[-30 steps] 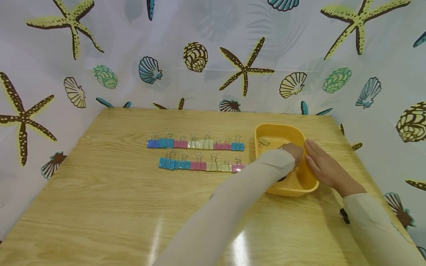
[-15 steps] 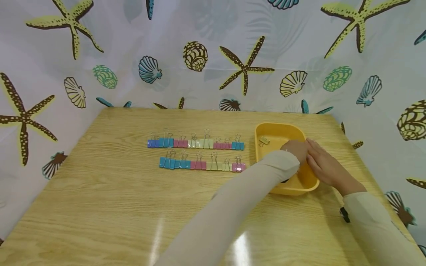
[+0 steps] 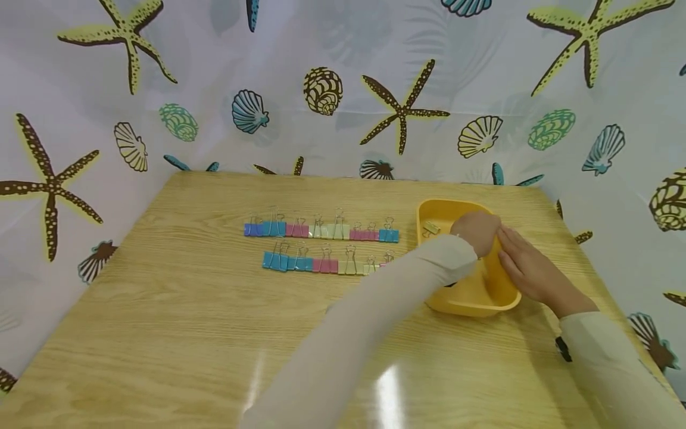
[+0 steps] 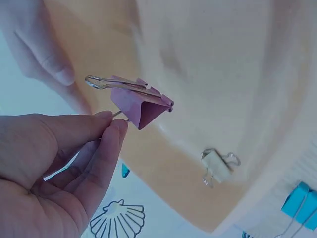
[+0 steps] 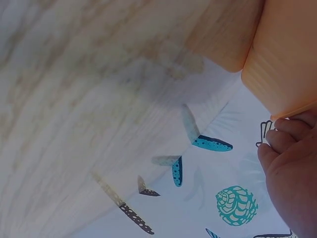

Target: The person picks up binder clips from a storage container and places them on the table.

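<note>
My left hand (image 3: 477, 231) is over the yellow plastic bin (image 3: 466, 310). In the left wrist view, thumb and fingertips pinch a wire handle of a pink binder clip (image 4: 131, 106), whose other handle points back to the left. This clip is hidden behind the hand in the head view. A pale yellow binder clip (image 4: 217, 166) lies on the bin floor. My right hand (image 3: 527, 268) holds the bin's right rim, thumb on the inner side and fingers along the outside.
Left of the bin, binder clips stand in two rows: a back row with a blue clip (image 3: 274, 229) and a front row with a pink clip (image 3: 325, 266). My left sleeve (image 3: 370, 333) crosses the wooden table (image 3: 177, 322). A patterned cloth (image 3: 348, 36) hangs behind and beside it.
My left hand has risen slightly toward the back of the bin, its wrist turned. My right hand stays at the rim. The whole view has shifted slightly.
</note>
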### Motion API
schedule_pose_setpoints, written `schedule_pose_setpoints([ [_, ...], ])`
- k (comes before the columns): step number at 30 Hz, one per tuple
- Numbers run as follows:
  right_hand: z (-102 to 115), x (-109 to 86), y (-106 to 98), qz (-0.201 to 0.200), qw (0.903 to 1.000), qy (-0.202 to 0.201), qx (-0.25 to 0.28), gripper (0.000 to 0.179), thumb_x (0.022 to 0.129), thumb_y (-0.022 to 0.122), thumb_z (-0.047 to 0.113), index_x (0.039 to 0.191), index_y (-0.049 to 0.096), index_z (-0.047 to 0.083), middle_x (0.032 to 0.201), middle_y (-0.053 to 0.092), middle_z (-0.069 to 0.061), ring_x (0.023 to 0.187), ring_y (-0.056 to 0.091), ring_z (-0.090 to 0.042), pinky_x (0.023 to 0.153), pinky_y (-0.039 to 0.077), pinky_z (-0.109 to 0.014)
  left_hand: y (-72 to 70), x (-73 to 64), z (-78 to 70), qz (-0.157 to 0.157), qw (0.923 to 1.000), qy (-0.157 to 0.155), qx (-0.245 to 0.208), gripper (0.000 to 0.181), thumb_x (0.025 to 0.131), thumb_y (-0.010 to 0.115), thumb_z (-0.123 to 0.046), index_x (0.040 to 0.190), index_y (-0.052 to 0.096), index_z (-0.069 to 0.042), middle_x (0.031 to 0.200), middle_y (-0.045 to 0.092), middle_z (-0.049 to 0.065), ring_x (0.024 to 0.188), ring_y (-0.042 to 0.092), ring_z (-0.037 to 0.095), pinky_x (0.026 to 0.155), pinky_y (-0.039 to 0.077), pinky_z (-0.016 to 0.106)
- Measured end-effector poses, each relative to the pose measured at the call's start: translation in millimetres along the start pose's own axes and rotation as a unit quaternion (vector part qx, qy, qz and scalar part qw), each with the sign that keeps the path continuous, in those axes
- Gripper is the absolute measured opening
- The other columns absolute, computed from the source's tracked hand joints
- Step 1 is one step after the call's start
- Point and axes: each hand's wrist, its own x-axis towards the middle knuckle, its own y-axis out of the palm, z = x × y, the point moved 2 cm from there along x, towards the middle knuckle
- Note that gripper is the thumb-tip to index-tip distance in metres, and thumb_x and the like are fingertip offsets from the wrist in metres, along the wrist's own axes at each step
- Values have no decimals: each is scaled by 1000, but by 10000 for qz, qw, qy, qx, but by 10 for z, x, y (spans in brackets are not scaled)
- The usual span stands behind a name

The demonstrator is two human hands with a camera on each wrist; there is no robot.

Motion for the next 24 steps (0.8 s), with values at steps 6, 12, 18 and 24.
schedule_pose_setpoints([
  [6, -4, 12, -4, 37, 10000, 18, -37, 54, 107, 30, 20, 148, 14, -10, 152, 13, -34, 141, 10, -49, 115, 6, -51, -117, -106, 171, -46, 9976, 475, -512, 24, 93, 63, -17, 116, 60, -22, 102, 65, -9, 87, 63, 4, 72, 49, 14],
  [12, -8, 13, 4, -3, 9999, 7, -124, 54, 106, 31, 20, 147, 15, -12, 151, 15, -35, 141, 11, -48, 116, 5, -49, -306, -352, 467, -311, 9881, 1131, -993, 17, 89, 69, -17, 102, 59, -12, 93, 62, -5, 82, 57, 6, 69, 44, 14],
  [18, 0, 22, 13, 22, 9999, 11, -158, 55, 106, 31, 20, 147, 15, -12, 152, 14, -34, 142, 11, -47, 116, 5, -48, -398, -511, 792, -794, 9772, 1220, -1547, 12, 97, 55, -8, 94, 66, -9, 92, 64, -3, 79, 54, 7, 70, 41, 16],
  [24, -5, 17, 6, 33, 9998, 28, -182, 56, 106, 32, 21, 148, 13, -11, 152, 13, -33, 142, 10, -47, 116, 3, -48, -476, -695, 1198, -1148, 9616, 1067, -2254, 21, 96, 55, -6, 83, 71, -7, 84, 66, 1, 74, 53, 10, 71, 43, 19],
])
